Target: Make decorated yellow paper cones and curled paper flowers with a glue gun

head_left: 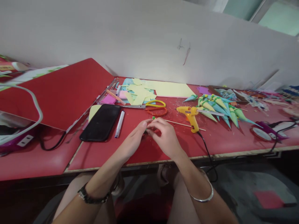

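My left hand [135,139] and my right hand [164,137] meet at the fingertips over the red table [98,155]. Both are closed in a pinch around something small and green, mostly hidden by the fingers. A tiny green piece [153,118] shows just beyond the fingertips, near a thin wooden stick [184,124] on the table. Scissors [155,105] with yellow and orange handles lie behind my hands. To the right is a yellow glue gun [192,118] with a clear glue stick in its back.
A black phone [101,123] and a white marker [119,124] lie left. Yellow paper scraps [139,93] are behind. Green, yellow and blue paper cones [217,107] are piled right, beyond the glue gun's black cord [205,144]. A red board [70,90] leans at the left.
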A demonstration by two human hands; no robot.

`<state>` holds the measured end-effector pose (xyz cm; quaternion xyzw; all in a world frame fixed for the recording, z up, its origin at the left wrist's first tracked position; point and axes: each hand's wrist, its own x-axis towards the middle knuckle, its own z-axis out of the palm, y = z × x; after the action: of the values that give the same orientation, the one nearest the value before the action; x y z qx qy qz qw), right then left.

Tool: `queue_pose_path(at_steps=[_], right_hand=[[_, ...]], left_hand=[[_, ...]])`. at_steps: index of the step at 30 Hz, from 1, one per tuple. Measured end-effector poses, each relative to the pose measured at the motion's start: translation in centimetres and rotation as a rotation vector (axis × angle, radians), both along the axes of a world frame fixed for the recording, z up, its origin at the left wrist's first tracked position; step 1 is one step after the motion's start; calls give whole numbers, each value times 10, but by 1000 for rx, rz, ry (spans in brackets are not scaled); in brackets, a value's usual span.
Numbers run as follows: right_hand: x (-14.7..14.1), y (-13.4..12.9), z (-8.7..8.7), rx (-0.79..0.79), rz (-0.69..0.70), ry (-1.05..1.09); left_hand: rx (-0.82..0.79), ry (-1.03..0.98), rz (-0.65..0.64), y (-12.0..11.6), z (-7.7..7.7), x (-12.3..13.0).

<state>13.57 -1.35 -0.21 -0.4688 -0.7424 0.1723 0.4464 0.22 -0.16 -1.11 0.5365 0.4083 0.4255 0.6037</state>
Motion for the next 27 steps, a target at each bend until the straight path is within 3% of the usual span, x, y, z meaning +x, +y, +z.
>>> queue_pose_path(at_steps=[5,16,21,27], right_hand=[[0,0,0,57,-59,91],[0,0,1,36,55,208],[-1,0,0,51,41,180],[-4,-1,-1,121,8,166]], left_hand=[[212,194,-15,4,4,-1],[268,211,-17,2,8,0],[272,201,-41,3,10,0],[269,152,46,-1,11,4]])
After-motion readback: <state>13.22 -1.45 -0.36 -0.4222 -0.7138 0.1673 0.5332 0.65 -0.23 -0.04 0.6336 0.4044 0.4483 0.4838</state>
